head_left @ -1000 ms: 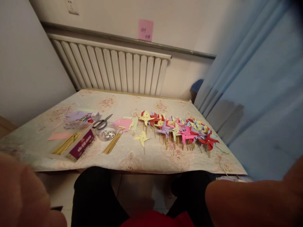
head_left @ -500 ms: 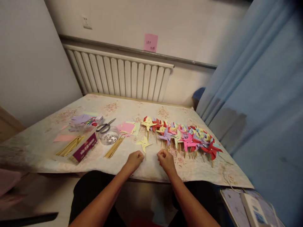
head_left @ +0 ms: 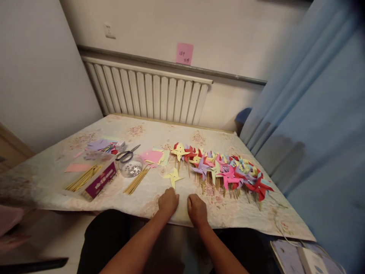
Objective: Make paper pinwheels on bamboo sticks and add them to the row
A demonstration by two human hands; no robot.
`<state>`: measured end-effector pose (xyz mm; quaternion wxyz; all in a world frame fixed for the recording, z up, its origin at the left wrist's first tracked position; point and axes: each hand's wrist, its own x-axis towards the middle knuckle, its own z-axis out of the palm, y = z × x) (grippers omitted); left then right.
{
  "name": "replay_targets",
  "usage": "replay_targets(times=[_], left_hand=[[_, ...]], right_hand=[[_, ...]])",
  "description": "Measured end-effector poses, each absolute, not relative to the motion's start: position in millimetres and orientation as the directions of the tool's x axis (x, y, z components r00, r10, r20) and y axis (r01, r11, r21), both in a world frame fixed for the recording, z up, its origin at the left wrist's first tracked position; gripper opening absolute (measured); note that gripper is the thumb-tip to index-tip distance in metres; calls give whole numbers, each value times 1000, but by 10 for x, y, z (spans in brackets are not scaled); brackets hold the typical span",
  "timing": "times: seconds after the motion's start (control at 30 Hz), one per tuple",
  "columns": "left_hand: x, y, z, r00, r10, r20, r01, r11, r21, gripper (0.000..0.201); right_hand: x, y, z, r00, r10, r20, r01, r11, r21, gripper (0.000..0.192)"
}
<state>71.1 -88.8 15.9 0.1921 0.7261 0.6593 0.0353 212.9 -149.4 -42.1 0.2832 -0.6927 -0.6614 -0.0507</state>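
My left hand [head_left: 169, 201] is curled into a fist on the near part of the table, just below a pale yellow paper pinwheel [head_left: 173, 177]. The pinwheel lies flat, and its stick is hidden at the fist. A short gap to the right, my right hand [head_left: 197, 209] also rests as a closed fist, with nothing showing in it. Farther right lies a dense group of finished pinwheels [head_left: 231, 177] in yellow, red, purple and pink, on thin wooden sticks. To the left of my hands is a loose bundle of sticks [head_left: 137, 181].
At left stand a purple-sided box [head_left: 101, 181] of sticks and a clear round dish [head_left: 132, 169] of small shiny pieces. Black-handled scissors [head_left: 127, 154] lie by the dish. Cut paper sheets [head_left: 153, 156] lie behind. A blue curtain [head_left: 302, 125] hangs along the right edge.
Both fists have come nearer the table's front edge and turned so their backs face up. My left fist has shifted right, below the yellow pinwheel. The view has tilted slightly.
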Motion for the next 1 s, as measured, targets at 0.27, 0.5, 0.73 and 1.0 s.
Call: replay_targets(times=[0.27, 0.5, 0.73, 1.0], left_hand=[[758, -887, 134, 84, 976, -199, 951, -18, 309, 31], [675, -817, 162, 43, 974, -224, 936, 39, 350, 31], [504, -792, 62, 41, 985, -168, 905, 35, 424, 22], [478, -877, -105, 149, 989, -20, 873, -122, 473, 13]], right_hand=[[2134, -1501, -452, 114, 886, 450, 949, 37, -314, 21], [2134, -1507, -451, 114, 882, 458, 948, 41, -316, 21], [2129, -1498, -463, 150, 880, 451, 910, 55, -410, 22], [2103, -1359, -377, 339, 902, 268, 652, -20, -758, 21]])
